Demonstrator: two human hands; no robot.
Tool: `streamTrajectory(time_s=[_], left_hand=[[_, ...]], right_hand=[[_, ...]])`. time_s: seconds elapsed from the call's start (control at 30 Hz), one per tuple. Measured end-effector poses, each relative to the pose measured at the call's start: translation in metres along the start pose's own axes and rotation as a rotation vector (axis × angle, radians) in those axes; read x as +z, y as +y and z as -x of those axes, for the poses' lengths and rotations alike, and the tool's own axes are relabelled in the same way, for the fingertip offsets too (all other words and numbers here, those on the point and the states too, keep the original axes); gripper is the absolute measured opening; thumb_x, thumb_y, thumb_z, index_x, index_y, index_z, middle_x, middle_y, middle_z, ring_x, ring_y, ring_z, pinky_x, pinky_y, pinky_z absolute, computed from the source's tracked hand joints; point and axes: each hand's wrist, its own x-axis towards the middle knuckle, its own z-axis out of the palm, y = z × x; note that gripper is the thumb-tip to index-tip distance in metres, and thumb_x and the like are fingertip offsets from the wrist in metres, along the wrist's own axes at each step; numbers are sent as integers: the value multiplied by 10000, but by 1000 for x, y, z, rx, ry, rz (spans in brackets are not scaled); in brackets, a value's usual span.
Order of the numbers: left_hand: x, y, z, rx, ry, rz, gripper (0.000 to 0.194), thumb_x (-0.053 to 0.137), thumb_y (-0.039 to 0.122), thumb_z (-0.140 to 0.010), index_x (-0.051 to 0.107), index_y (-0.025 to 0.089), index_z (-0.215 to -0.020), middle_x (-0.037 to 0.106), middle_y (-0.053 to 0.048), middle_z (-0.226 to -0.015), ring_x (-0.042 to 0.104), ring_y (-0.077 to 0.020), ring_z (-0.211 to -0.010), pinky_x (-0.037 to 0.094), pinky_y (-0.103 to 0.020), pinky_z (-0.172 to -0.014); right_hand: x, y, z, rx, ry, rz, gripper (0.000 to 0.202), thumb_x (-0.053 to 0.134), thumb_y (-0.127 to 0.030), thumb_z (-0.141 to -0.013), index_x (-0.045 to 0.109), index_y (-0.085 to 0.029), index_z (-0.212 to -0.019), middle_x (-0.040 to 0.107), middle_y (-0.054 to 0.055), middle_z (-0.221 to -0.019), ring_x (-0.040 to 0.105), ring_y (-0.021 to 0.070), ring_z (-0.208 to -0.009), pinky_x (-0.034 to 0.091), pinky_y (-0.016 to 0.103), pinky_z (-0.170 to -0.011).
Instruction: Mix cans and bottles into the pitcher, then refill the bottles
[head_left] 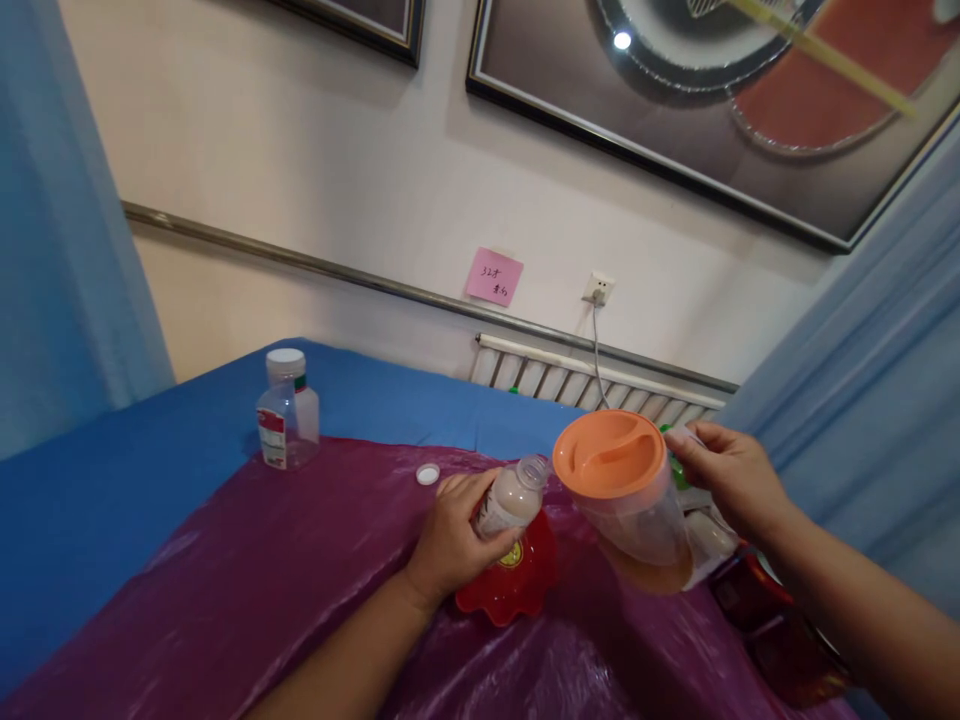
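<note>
My left hand (454, 540) is wrapped round a small clear bottle (517, 495), its uncapped mouth tilted up to the right and cloudy, pale contents inside. Under the bottle lies a red dish (510, 590) with a wavy rim and a yellow mark. Close to the bottle mouth is a clear plastic pitcher (637, 530) with an orange lid (611, 455) and some brownish liquid low inside. My right hand (731, 475) grips the pitcher at its handle side, fingers closed; the handle itself is mostly hidden. A white cap (427, 474) lies left of the bottle.
A clear jar (289, 415) with a white lid stands at the back left. Red cans (776, 620) and a pale item sit under my right forearm. Purple plastic sheeting (300, 580) covers part of the blue table (360, 385). Behind are a radiator (525, 370) and a plugged-in cord (598, 345).
</note>
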Motion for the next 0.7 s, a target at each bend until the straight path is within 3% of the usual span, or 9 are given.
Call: streamTrajectory(time_s=[0.3,0.53,0.7], left_hand=[[2,-3,1,14,-9,-4,618,836,318,-696,604,260,-1266,736,-53,-1162,657,-284,-1049,470,-447,-942],[2,-1,0,-7,-12,13,599,830,308,-691,619,267,-1250,737,-44,-1156,658,-280,-1045,474,-437,-939],[2,-2,0,-7,-34,25,620,840,314,-689,603,265,-1260,734,-46,-1169,650,-282,-1061,464,-445,-954]], right_hand=[[0,-9,-4,13,-40,66,529,788,-657,-677,523,-209,-582,375,-73,-477,319,80,-433,245,213,-404],[-1,-16,-7,8,-53,143,476,774,-635,-713,564,-217,-623,446,-55,-465,390,102,-411,270,213,-367],[0,-20,-12,-53,-57,194,543,791,-689,-666,558,-209,-567,409,-55,-467,355,94,-429,269,218,-395]])
